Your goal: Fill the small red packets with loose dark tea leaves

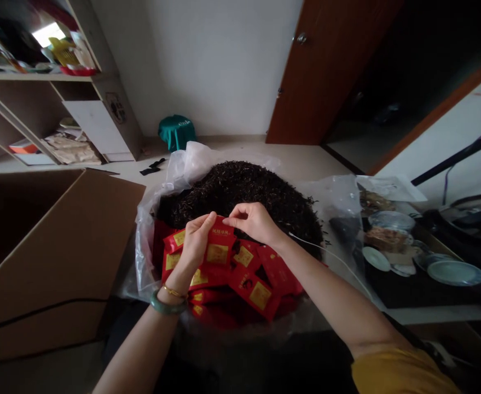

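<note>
Between my two hands is a red packet (217, 254) with a gold square on its front. My left hand (197, 238) grips its left side, thumb in front. At the packet's top edge, my right hand (252, 220) pinches with thumb and fingertips. Below and around lie several more red packets (260, 295) with gold squares, heaped in a clear plastic bag (144, 241). Behind them in the same bag rises a large mound of dark, loose tea leaves (244, 186). Whether the held packet is sealed or torn cannot be made out.
A big cardboard box (112, 219) stands open at left. On the right a dark tray (404, 293) carries round lidded containers (456, 272) and a small white dish (375, 258). A teal-covered stool (177, 132) stands by the wall, near a brown door (326, 54). Shelves (112, 82) fill the upper left.
</note>
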Demonstrator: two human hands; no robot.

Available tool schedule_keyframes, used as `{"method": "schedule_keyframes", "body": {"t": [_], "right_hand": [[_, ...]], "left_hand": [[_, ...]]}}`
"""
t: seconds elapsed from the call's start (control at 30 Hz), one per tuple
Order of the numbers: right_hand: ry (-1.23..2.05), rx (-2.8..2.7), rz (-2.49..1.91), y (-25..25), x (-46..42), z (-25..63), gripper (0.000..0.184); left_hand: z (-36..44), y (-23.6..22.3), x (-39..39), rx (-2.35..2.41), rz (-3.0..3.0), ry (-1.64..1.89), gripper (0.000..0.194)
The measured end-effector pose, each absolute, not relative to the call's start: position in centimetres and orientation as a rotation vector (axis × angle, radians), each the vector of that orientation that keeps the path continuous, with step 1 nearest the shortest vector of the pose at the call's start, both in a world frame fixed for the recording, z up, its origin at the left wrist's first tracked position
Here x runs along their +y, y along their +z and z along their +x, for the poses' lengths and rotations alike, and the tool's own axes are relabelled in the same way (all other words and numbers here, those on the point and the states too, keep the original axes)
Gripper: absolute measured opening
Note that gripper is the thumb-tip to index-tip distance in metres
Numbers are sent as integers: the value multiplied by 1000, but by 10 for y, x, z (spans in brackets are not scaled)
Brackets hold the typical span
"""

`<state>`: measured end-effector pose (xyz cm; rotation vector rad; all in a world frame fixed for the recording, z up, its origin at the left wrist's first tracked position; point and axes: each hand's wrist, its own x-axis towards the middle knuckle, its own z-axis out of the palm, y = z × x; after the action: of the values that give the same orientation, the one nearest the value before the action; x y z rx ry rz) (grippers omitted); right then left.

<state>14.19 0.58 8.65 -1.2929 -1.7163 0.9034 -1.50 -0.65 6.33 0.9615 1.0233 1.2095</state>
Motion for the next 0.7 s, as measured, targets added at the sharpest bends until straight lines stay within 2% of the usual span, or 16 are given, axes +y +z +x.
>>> {"method": "schedule_keyframes", "body": {"t": [0.17,0.27,0.37,0.47,0.7], "right_hand": [[1096,-1718,-1250,87,-7,167,33],[1209,-1643,-1208,82,-19,179,42],[1160,-1598,-1233,74,-29,179,39],[1032,-1548,-1271,66,-33,174,27],[938,-1514,-1280,65,-39,172,22]], "left_hand": [[-13,64,-7,934,1063,1119,49],[-11,65,-9,890,1111,1095,56],[-9,63,-11,890,1142,1070,59],[-9,64,-11,894,1299,1077,50],[-14,67,-10,944,1529,1214,16]]}}
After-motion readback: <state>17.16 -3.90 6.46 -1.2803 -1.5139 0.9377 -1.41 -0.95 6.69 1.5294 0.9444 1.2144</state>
